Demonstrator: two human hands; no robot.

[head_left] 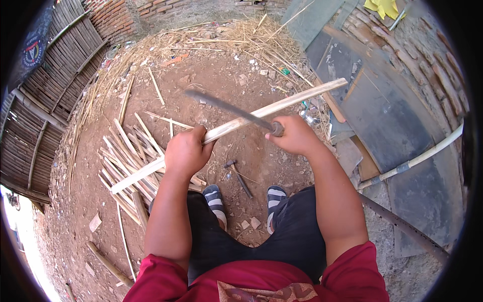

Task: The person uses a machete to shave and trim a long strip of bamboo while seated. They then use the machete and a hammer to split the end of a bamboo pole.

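Shows small pale lettering (38, 64) around a red-and-white emblem (32, 52) on dark cloth (43, 30) at upper left; also shows tan print (266, 293) on the red shirt (246, 272), too cut off to read.

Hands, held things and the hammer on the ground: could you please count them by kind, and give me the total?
Hands: 2, the left hand and the right hand
Knife: 1, long knife in the right hand
Wood: 1, wooden strip in the left hand
Hammer: 1
Total: 5
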